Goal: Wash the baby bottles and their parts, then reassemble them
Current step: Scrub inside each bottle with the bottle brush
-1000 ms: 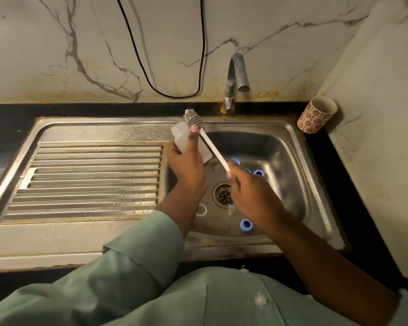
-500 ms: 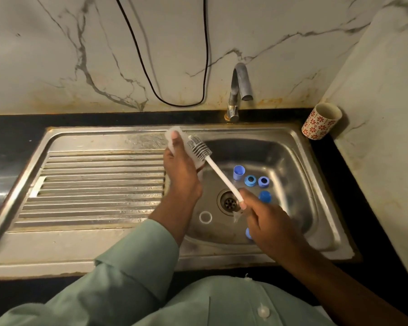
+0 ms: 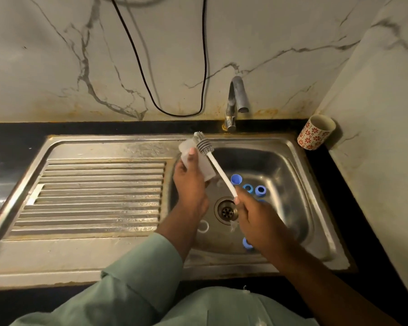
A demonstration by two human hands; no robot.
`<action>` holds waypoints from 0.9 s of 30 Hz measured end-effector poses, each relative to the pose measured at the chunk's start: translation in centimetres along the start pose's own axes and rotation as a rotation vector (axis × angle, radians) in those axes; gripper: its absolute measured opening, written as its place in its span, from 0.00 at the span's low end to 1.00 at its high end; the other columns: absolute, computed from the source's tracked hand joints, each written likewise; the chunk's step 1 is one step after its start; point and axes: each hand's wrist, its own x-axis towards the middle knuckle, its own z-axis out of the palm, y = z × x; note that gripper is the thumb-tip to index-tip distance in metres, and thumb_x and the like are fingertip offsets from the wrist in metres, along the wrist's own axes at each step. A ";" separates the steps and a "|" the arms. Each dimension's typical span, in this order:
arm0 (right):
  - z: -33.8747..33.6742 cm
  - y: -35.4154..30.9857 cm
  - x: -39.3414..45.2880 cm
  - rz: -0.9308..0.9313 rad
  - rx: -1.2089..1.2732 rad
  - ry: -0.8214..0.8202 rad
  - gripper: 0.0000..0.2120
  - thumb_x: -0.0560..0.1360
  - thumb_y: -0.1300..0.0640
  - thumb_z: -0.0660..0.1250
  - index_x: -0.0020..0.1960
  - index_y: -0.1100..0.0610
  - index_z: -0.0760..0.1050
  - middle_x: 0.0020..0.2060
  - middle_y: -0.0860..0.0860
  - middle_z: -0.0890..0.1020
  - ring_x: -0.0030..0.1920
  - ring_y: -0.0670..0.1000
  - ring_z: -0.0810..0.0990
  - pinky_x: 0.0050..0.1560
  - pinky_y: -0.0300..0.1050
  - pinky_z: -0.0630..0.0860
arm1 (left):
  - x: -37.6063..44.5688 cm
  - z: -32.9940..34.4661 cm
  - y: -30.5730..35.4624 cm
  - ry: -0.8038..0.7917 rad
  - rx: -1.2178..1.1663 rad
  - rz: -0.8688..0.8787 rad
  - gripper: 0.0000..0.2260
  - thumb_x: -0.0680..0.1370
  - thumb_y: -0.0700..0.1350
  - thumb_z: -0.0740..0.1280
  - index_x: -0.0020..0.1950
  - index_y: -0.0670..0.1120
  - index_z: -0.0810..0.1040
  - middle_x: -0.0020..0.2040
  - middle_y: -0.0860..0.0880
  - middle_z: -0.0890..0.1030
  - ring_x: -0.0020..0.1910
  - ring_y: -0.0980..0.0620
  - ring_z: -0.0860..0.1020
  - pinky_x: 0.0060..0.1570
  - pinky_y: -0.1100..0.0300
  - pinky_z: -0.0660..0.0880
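1. While my left hand (image 3: 190,184) grips the clear baby bottle (image 3: 198,162) over the left edge of the sink basin (image 3: 292,175), thumb pressed on its side, my right hand (image 3: 257,215) pinches the lower end of the white bottle brush (image 3: 218,169).
2. Change: half a second ago the brush head lay across the bottle's middle; now its grey bristles (image 3: 204,144) sit at the bottle's far end, up near the sink's back rim. A second ago it was high like this too, so I read it as back-and-forth scrubbing strokes on the outside.
3. Meaning: still the washing stage, this bottle not rinsed; tap (image 3: 237,100) shows no water running.
4. Blue parts wait in the basin: a cap (image 3: 236,179), two rings (image 3: 260,190) beside it, another blue piece (image 3: 246,243) near my right wrist, and a clear ring (image 3: 203,226) left of the drain (image 3: 226,209).
5. Nothing reassembled yet.
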 end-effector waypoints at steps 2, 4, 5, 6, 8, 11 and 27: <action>-0.5 0.7 -1.7 -0.038 -0.057 -0.030 0.16 0.82 0.52 0.54 0.68 0.48 0.70 0.26 0.44 0.72 0.26 0.41 0.73 0.26 0.33 0.69 | 1.2 -0.3 1.2 0.026 -0.089 -0.029 0.20 0.82 0.56 0.62 0.70 0.48 0.71 0.63 0.42 0.80 0.60 0.41 0.80 0.57 0.40 0.80; -1.2 0.9 -3.4 -0.037 -0.033 -0.092 0.15 0.81 0.52 0.55 0.66 0.49 0.71 0.23 0.43 0.69 0.25 0.40 0.72 0.26 0.34 0.69 | 1.3 -0.6 1.4 0.028 -0.082 -0.001 0.21 0.82 0.57 0.63 0.71 0.47 0.70 0.63 0.41 0.80 0.59 0.41 0.81 0.56 0.39 0.80; -1.2 0.8 -3.1 -0.047 -0.005 -0.082 0.15 0.81 0.53 0.56 0.66 0.50 0.72 0.22 0.44 0.68 0.25 0.40 0.73 0.26 0.34 0.69 | 0.7 -0.4 1.2 0.013 -0.020 0.024 0.23 0.80 0.58 0.64 0.71 0.47 0.71 0.63 0.41 0.80 0.59 0.41 0.81 0.56 0.39 0.80; -0.9 0.6 -2.1 -0.052 0.021 -0.028 0.16 0.81 0.54 0.57 0.67 0.52 0.72 0.22 0.45 0.68 0.25 0.40 0.74 0.25 0.34 0.69 | -0.1 -0.1 0.8 -0.014 0.043 0.035 0.25 0.78 0.59 0.66 0.70 0.46 0.71 0.62 0.41 0.80 0.59 0.41 0.81 0.55 0.39 0.80; -0.5 0.2 -0.1 -0.001 0.075 0.004 0.18 0.82 0.54 0.56 0.70 0.53 0.70 0.24 0.47 0.72 0.26 0.42 0.75 0.25 0.36 0.69 | -1.2 0.5 0.4 -0.058 0.080 0.021 0.32 0.71 0.61 0.71 0.70 0.46 0.71 0.62 0.42 0.79 0.59 0.41 0.80 0.55 0.37 0.80; -0.8 0.2 -0.8 -0.024 0.041 -0.018 0.18 0.82 0.53 0.57 0.71 0.53 0.69 0.24 0.46 0.72 0.26 0.43 0.76 0.26 0.35 0.71 | -0.1 0.0 1.9 -0.004 -0.059 0.029 0.38 0.65 0.55 0.76 0.72 0.49 0.66 0.65 0.42 0.76 0.62 0.40 0.78 0.56 0.37 0.80; -0.5 -0.9 0.6 -0.038 0.096 0.007 0.15 0.82 0.53 0.56 0.64 0.57 0.74 0.25 0.47 0.72 0.24 0.43 0.69 0.27 0.38 0.67 | -0.4 -0.4 0.8 -0.028 0.039 -0.056 0.18 0.81 0.56 0.63 0.64 0.46 0.77 0.62 0.39 0.80 0.64 0.36 0.77 0.55 0.46 0.76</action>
